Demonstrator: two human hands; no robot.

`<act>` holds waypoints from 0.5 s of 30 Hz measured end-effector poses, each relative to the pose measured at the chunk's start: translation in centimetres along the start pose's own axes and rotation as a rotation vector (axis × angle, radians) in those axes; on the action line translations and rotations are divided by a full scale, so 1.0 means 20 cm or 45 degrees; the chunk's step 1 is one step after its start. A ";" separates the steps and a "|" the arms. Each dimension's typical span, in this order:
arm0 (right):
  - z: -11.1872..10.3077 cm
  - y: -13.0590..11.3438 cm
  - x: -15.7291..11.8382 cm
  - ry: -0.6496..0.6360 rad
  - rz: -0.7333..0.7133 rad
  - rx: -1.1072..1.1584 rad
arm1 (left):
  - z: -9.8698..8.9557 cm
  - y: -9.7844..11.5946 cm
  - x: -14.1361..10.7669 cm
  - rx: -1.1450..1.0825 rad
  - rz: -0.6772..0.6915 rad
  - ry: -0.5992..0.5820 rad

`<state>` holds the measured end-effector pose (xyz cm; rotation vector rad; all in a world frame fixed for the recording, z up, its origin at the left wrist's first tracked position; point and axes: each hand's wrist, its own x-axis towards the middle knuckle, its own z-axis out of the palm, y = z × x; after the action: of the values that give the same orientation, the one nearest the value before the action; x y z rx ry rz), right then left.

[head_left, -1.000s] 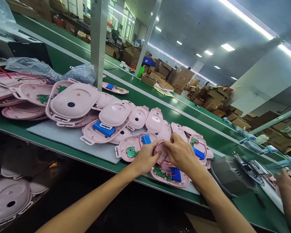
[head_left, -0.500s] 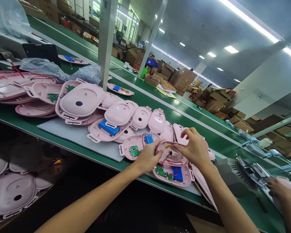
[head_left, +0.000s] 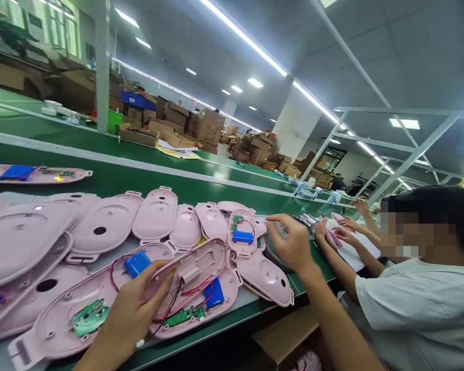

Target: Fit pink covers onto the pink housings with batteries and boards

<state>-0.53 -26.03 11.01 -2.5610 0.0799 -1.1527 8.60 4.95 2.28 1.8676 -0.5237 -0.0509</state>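
Pink oval plastic cover sits tilted above a matching pink shell, lower-left end clamped between left hand's thumb and fingers, presumably sparing the red and black wires strain. Hollow side shows; long axis runs lower left to upper right. Right hand hangs clear, empty, fingers parted.

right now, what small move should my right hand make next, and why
Probably bring the open right hand to the free end of the tilted pink cover and steady it: the left hand alone grips it, and a black wire trails from it toward the lower shell.
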 end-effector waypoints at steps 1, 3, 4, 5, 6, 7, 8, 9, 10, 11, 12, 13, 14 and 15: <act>-0.06 0.14 0.00 0.086 0.132 -0.165 | 0.00 0.01 0.00 0.018 -0.029 0.025; -0.14 0.39 0.01 0.119 0.330 -0.446 | 0.01 0.04 -0.02 0.031 -0.082 0.065; -0.17 0.48 0.01 0.099 0.379 -0.522 | 0.01 0.05 -0.02 0.032 -0.103 0.081; -0.18 0.55 0.01 0.067 0.398 -0.556 | 0.02 0.07 -0.03 0.034 -0.114 0.091; -0.19 0.59 0.00 0.038 0.394 -0.554 | 0.02 0.09 -0.04 0.034 -0.123 0.098; -0.19 0.61 -0.01 0.023 0.383 -0.544 | 0.02 0.10 -0.04 0.034 -0.128 0.104; -0.19 0.60 -0.02 0.038 0.380 -0.538 | 0.02 0.11 -0.04 0.032 -0.128 0.106; -0.19 0.57 -0.03 0.088 0.388 -0.508 | 0.02 0.11 -0.05 0.027 -0.121 0.105; -0.18 0.53 -0.05 0.165 0.411 -0.433 | 0.02 0.11 -0.05 0.023 -0.116 0.102; -0.17 0.48 -0.07 0.253 0.450 -0.303 | 0.02 0.10 -0.05 0.021 -0.113 0.101; -0.15 0.43 -0.09 0.333 0.505 -0.121 | 0.01 0.09 -0.05 0.024 -0.117 0.102; -0.12 0.38 -0.11 0.383 0.570 0.091 | 0.01 0.08 -0.04 0.030 -0.123 0.100; -0.09 0.33 -0.12 0.393 0.645 0.310 | 0.01 0.06 -0.04 0.036 -0.125 0.095; -0.06 0.28 -0.14 0.369 0.742 0.515 | 0.01 0.05 -0.04 0.044 -0.119 0.087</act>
<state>-2.74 -31.21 7.94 -1.8266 0.5588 -1.1441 7.54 4.87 3.00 1.9198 -0.3926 -0.0400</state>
